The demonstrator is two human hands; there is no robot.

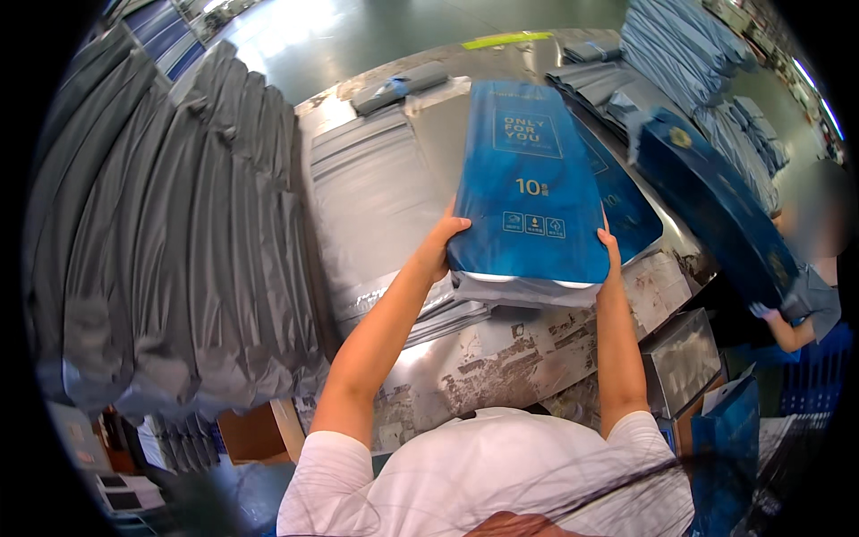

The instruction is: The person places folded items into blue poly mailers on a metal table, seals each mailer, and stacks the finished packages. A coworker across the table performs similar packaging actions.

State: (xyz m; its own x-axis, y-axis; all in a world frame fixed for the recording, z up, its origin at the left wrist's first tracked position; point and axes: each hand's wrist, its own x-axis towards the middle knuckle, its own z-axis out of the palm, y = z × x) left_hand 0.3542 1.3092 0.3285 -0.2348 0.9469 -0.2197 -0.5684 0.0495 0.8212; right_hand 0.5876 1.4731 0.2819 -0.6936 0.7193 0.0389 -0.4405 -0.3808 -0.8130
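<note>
Head view. Item: blue pack (530, 179), flat, raised above the worn metal counter (501, 353). Left hand (440, 246) and right hand (610, 255) clasp its near corners, fingers closed on opposite edges, evidently to keep it level. Grey mailer bags (376, 192) lie beneath; bagged stacks (179, 233) at left.

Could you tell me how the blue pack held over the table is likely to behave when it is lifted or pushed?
The blue pack probably stays fairly stiff: it keeps a flat, boxy shape with only the left hand and right hand at its near corners. Its glossy wrap looks slippery. Being broad and flat, it seems unlikely to roll on the table.
</note>
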